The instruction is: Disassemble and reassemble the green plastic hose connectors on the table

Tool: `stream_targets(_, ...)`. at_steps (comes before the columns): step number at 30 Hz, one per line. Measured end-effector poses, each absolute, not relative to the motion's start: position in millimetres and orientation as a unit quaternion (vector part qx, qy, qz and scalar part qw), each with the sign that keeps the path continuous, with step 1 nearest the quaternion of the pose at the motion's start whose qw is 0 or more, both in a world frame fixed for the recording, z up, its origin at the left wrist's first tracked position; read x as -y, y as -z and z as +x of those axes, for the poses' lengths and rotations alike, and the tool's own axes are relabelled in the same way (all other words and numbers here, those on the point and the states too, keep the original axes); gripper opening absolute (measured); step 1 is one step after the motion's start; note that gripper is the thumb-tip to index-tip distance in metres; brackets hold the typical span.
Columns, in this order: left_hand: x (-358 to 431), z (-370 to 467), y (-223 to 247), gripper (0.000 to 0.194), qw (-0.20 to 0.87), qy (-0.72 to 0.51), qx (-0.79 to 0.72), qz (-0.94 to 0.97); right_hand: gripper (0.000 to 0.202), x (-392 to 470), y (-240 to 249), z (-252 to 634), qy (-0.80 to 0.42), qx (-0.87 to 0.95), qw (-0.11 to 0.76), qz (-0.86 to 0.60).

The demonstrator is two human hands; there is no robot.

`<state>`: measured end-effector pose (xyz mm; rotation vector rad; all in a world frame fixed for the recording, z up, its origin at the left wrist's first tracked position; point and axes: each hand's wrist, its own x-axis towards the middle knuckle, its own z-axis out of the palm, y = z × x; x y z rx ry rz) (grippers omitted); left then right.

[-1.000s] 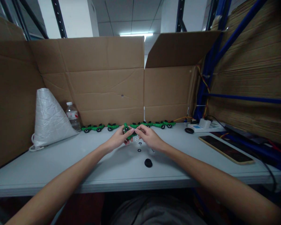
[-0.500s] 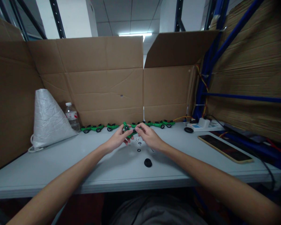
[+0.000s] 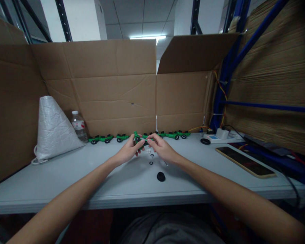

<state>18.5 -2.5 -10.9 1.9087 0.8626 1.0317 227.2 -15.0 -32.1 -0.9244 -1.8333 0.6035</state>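
We pinch a green toy car (image 3: 141, 143) between our left hand (image 3: 128, 151) and right hand (image 3: 160, 148), each grip pressed on it, above the surface (image 3: 91, 176).

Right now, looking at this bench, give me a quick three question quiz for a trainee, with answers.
1. True or false: both hands hold the green toy car above the table.
2. What lies nearest the table's front edge: A) black wheel, B) water bottle, C) phone?
3. Fill in: the white bag stands on the ____ side of the table.

Key: 1 true, left hand and right hand pinch it. 2 A. 3 left.
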Motion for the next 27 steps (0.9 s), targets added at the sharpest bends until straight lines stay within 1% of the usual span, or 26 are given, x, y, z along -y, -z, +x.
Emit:
stream_targets(4, 4, 18, 11, 0.058, 0.404, -0.392, -0.352, 0.748, 0.035, 15, 32, 228, -0.239, 0.755, 0.475, -0.384)
stream_targets(7, 2, 18, 13, 0.061, 0.416, -0.403, -0.359, 0.732, 0.036, 11, 34, 228, -0.228, 0.754, 0.475, -0.393)
stream_targets(9, 0, 18, 14, 0.068, 0.416, -0.417, -0.364, 0.721, 0.036, 7, 36, 229, -0.229, 0.748, 0.478, -0.400)
stream_targets(13, -2, 15, 13, 0.089, 0.387, -0.427, -0.353, 0.737, 0.035, -2, 41, 229, -0.253, 0.729, 0.488, -0.408)
stream_targets(14, -2, 13, 12, 0.088, 0.369, -0.422, -0.347, 0.751, 0.035, -4, 42, 229, -0.259, 0.728, 0.488, -0.406)
stream_targets(15, -2, 12, 11, 0.082, 0.349, -0.413, -0.344, 0.768, 0.034, -5, 43, 229, -0.264, 0.729, 0.486, -0.404)
stream_targets(18, -2, 8, 9, 0.054, 0.287, -0.364, -0.351, 0.814, 0.032, -5, 44, 229, -0.272, 0.737, 0.477, -0.395)
stream_targets(20, -2, 5, 8, 0.045, 0.249, -0.345, -0.356, 0.832, 0.031, -4, 45, 229, -0.273, 0.739, 0.472, -0.394)
stream_targets(24, -3, 3, 5, 0.042, 0.182, -0.327, -0.372, 0.849, 0.030, -3, 46, 229, -0.275, 0.746, 0.453, -0.403)
stream_targets(27, -4, 1, 4, 0.043, 0.159, -0.310, -0.379, 0.858, 0.032, -2, 47, 230, -0.272, 0.755, 0.432, -0.413)
